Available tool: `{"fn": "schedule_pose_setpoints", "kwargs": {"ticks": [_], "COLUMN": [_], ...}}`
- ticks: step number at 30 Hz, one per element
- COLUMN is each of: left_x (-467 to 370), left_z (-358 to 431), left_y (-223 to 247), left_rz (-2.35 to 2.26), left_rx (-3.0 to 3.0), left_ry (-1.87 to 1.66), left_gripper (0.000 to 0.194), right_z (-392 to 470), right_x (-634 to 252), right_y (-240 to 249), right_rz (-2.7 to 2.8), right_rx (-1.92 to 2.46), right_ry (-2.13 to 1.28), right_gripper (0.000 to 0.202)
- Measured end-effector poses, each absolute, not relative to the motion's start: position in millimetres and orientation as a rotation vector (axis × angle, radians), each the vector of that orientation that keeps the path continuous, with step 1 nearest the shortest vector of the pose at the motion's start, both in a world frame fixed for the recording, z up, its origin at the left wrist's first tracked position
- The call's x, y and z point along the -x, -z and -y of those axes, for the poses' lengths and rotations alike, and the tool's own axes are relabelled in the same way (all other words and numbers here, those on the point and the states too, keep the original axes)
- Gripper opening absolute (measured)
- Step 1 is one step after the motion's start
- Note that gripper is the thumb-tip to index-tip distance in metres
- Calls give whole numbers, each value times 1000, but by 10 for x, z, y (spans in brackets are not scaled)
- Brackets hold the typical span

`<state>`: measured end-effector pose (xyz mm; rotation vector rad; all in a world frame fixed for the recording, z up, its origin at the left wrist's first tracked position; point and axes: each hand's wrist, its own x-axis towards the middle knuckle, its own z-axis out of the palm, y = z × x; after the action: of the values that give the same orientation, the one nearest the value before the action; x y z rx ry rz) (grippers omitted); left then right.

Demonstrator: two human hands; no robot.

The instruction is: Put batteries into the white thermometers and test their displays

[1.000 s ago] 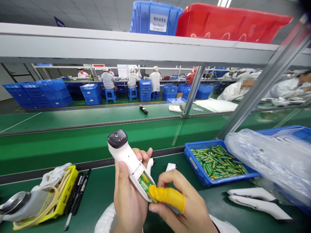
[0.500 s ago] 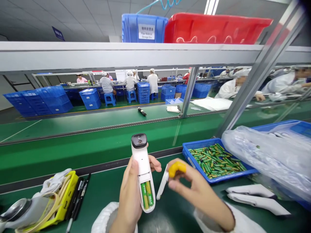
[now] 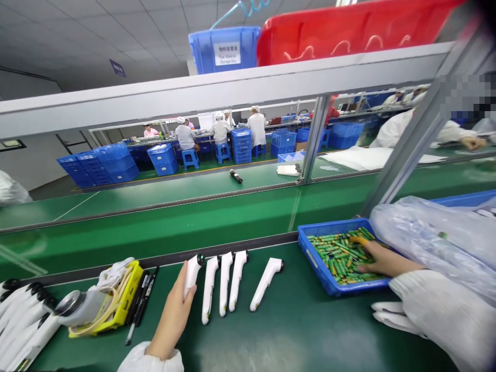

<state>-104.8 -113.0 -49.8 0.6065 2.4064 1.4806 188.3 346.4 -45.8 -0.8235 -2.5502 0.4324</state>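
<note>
My left hand (image 3: pixel 175 305) is wrapped around a white infrared thermometer (image 3: pixel 192 273) whose dark head shows a small green light. The thermometer is at the left end of a row; whether it touches the table I cannot tell. Beside it lie three similar thermometers, the closest one (image 3: pixel 210 289) just right of my hand. Another thermometer (image 3: pixel 266 284) lies slightly apart. My right hand (image 3: pixel 382 257) reaches into a blue tray (image 3: pixel 329 285) of loose green batteries (image 3: pixel 341 253). A yellow cover is on one finger; thumb and that finger are spread among the batteries, and the other fingertips are hidden.
On the left are a yellow bin (image 3: pixel 129 294) with bands and a metal-topped bottle, several pens (image 3: pixel 146 292), and a pile of thermometers (image 3: pixel 27 320). White thermometer parts (image 3: pixel 395 316) lie partly under my right sleeve. A plastic bag (image 3: pixel 422 232) and metal post (image 3: pixel 411 124) stand right.
My left hand moved left, gripping a thermometer beside the row. My right hand no longer holds the white battery cover and has moved right into the battery tray. The view has tilted.
</note>
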Motion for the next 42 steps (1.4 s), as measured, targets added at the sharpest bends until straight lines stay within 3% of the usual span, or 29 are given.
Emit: {"fn": "schedule_pose_setpoints", "kwargs": {"ticks": [7,10,13,18,25,36,40,42], "left_x": [979,699,154,-873,-1510,-1176,-1257,-1243], "left_z": [1021,717,281,-534,-1249,-594,-643,-647], "left_y": [588,483,417,491,652,479,498,491], "left_rz": [-2842,-3060,-2691,-1854,-1743,-2082,-2131,-2106], "left_rx": [-857,-1351,-1920,-2354,-2346,-2001,-1835,-1770], "left_ry": [-1114,-1089,-1276,-849,-675,-393,-379,-431], "left_gripper": [69,52,31,42,48,23,55,49], "right_z": [-3381,-3393,-3372,-3324,-3231,-3314,-3334,-3347], "right_x": [-1811,-1821,-1829,-1848,-1842,-1712,-1721,-1742], "right_y": [385,423,426,375,290,365,397,401], "right_rz": [2868,2874,2865,2869,2927,3076,2988,2898], "right_rx": [1124,1215,1252,1251,1128,1038,1107,1131], "right_ry": [-402,-352,-291,-145,57,-101,-290,-415], "right_gripper": [32,25,24,22,22,23,23,21]}}
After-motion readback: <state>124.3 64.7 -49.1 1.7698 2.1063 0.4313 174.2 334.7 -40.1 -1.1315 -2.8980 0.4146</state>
